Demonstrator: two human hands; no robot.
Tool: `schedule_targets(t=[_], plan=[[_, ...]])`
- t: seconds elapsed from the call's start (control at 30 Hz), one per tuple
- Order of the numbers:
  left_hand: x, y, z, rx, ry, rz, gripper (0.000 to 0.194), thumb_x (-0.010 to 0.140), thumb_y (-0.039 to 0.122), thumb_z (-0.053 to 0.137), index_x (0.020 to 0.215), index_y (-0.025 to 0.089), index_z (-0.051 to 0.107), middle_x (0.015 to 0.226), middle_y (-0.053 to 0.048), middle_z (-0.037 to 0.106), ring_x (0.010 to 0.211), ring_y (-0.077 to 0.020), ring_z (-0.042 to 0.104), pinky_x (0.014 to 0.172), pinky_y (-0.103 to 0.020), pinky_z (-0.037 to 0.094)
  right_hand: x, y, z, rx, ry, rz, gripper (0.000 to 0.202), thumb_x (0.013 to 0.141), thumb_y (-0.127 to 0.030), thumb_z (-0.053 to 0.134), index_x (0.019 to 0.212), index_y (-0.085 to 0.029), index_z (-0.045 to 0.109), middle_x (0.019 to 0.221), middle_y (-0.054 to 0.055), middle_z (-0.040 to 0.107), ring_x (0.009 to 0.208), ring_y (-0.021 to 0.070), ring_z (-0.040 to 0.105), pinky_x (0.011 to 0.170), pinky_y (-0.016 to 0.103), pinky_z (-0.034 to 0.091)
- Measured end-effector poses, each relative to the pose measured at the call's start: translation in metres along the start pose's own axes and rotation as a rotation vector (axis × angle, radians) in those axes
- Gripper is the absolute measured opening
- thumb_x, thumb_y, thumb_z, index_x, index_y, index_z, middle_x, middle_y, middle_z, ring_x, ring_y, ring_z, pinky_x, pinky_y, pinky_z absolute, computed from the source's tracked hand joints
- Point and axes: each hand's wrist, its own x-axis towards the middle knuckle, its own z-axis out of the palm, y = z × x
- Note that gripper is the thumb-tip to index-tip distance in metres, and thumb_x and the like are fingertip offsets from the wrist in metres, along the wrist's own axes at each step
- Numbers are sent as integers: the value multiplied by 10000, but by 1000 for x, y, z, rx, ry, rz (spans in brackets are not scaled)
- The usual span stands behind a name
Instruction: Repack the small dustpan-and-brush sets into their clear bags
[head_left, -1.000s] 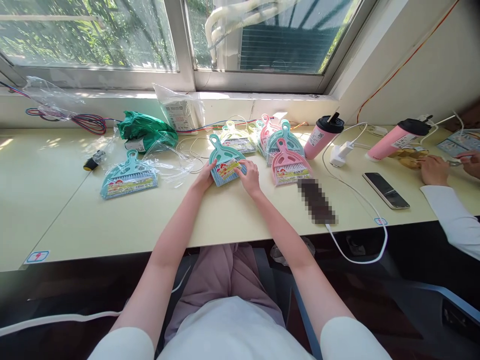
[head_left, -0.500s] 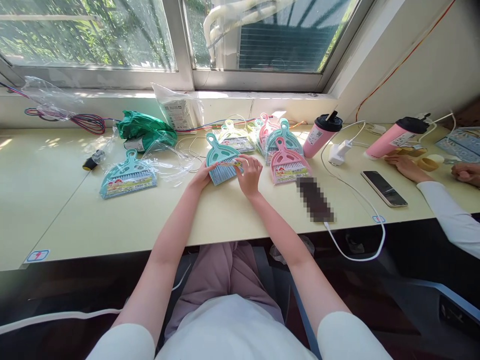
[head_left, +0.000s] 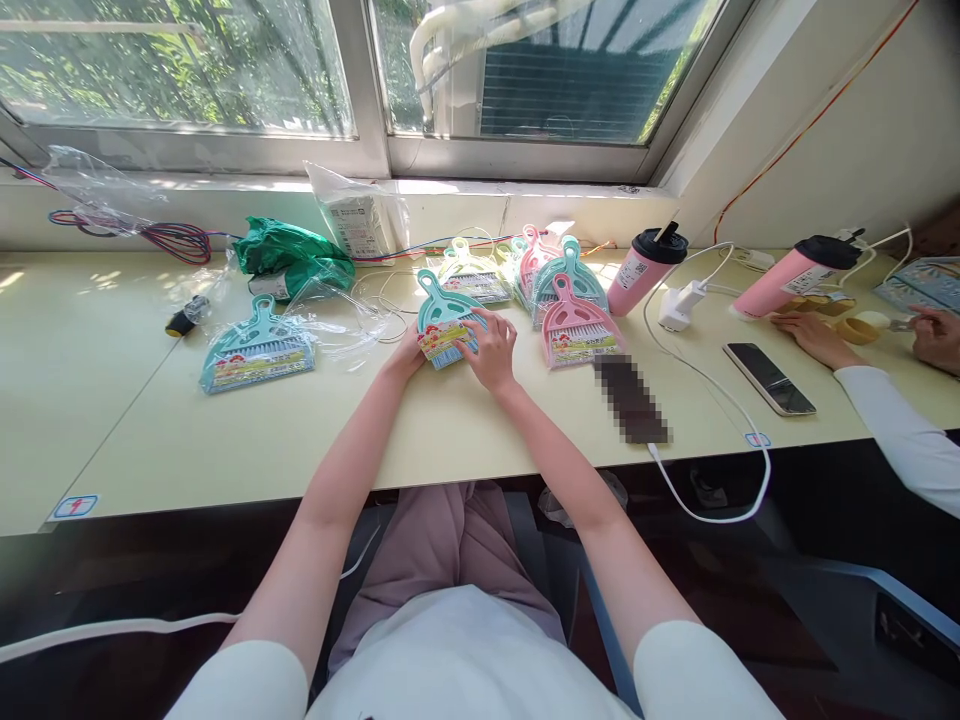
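A teal mini dustpan and brush set point(head_left: 444, 298) is tilted between my hands near the middle of the table. My left hand point(head_left: 409, 354) grips its lower left edge, and most of those fingers are hidden behind it. A printed label card point(head_left: 441, 340) lies across the brush bristles. My right hand point(head_left: 491, 350) has its thumb and fingers on the card's right end, against the set's right side. Just right of it lies a wrapped pink dustpan set point(head_left: 577, 322). On the left lies another teal set point(head_left: 259, 345) in clear wrap.
More dustpan sets point(head_left: 568, 285) lie by the windowsill. A green plastic bag point(head_left: 292, 255) and crumpled clear film point(head_left: 345, 320) are at back left. Pink cups point(head_left: 641, 275), a white charger point(head_left: 679, 305), a cable and a phone point(head_left: 769, 378) stand right, beside another person's hands point(head_left: 814, 338).
The label card has come down flat over the bristles, its printed face now showing. My right hand has shifted slightly left and down. At far right, the other person's hand has moved a little.
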Motion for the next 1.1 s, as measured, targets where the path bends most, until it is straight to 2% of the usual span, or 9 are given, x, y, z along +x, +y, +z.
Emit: schedule_targets(t=[0.2, 0.3, 0.4, 0.53, 0.63, 0.8, 0.97, 1.03, 1.1], plan=[[-1, -4, 2, 5, -41, -73, 569, 719, 383, 846, 1199, 159, 638, 1192, -123, 714, 1102, -296, 685, 964, -405, 563, -1, 3, 3, -125, 63, 14, 343, 993, -391, 486, 1259, -234, 634, 1454, 137, 512, 1419, 303, 387, 1212, 572, 162], [-1, -3, 2, 3, -35, -89, 556, 757, 436, 818, 1206, 164, 635, 1171, -118, 724, 1095, -293, 689, 933, -380, 576, 0, 8, 2, -196, 60, 35, 354, 970, -397, 521, 1247, -207, 634, 1442, 160, 516, 1404, 314, 401, 1208, 585, 171], [-1, 0, 3, -4, -40, -105, 500, 809, 466, 764, 1191, 165, 653, 1130, -113, 737, 1085, -301, 694, 922, -387, 582, 1, 11, -1, -250, 34, 31, 412, 955, -383, 538, 1331, -220, 585, 1505, 158, 460, 1446, 321, 350, 1211, 611, 150], [0, 0, 3, -27, -48, -123, 449, 819, 439, 743, 1168, 167, 664, 1112, -108, 742, 1094, -323, 691, 936, -418, 579, -1, 9, -5, -267, -45, -124, 515, 944, -272, 539, 1454, -323, 490, 1606, 69, 366, 1520, 294, 248, 1235, 626, 66], [2, -2, 0, -40, -43, -111, 414, 787, 389, 774, 1119, 164, 674, 1096, -105, 741, 1097, -328, 688, 948, -413, 571, -2, 6, -3, -235, -98, -198, 522, 941, -182, 513, 1438, -339, 522, 1592, 30, 408, 1520, 278, 268, 1251, 623, 10], [4, -5, -3, -37, -23, -102, 443, 773, 385, 793, 1136, 171, 660, 1080, -105, 739, 1094, -328, 687, 974, -449, 558, -1, 7, -4, -211, -102, -238, 482, 988, -144, 410, 1425, -282, 561, 1565, 41, 456, 1499, 272, 333, 1259, 634, -6], [3, -3, -1, -66, -22, -130, 486, 767, 392, 789, 1176, 169, 651, 1138, -116, 734, 1142, -339, 670, 1025, -489, 534, 2, 11, -14, -254, -23, -149, 504, 1006, -197, 411, 1506, -228, 468, 1630, 87, 335, 1559, 299, 198, 1246, 663, 0], [3, -2, 0, -77, -32, -130, 487, 768, 388, 785, 1181, 168, 652, 1140, -119, 736, 1155, -343, 665, 1042, -498, 522, 2, 12, -11, -269, -82, -146, 505, 999, -169, 389, 1496, -170, 477, 1644, 112, 290, 1566, 290, 175, 1252, 651, 16], [3, -2, -1, -79, -33, -139, 484, 769, 393, 778, 1182, 170, 655, 1124, -118, 739, 1160, -350, 662, 1051, -509, 514, 1, 12, -3, -271, -195, -157, 507, 991, -143, 360, 1482, -115, 485, 1637, 142, 292, 1558, 278, 212, 1257, 638, 30]])
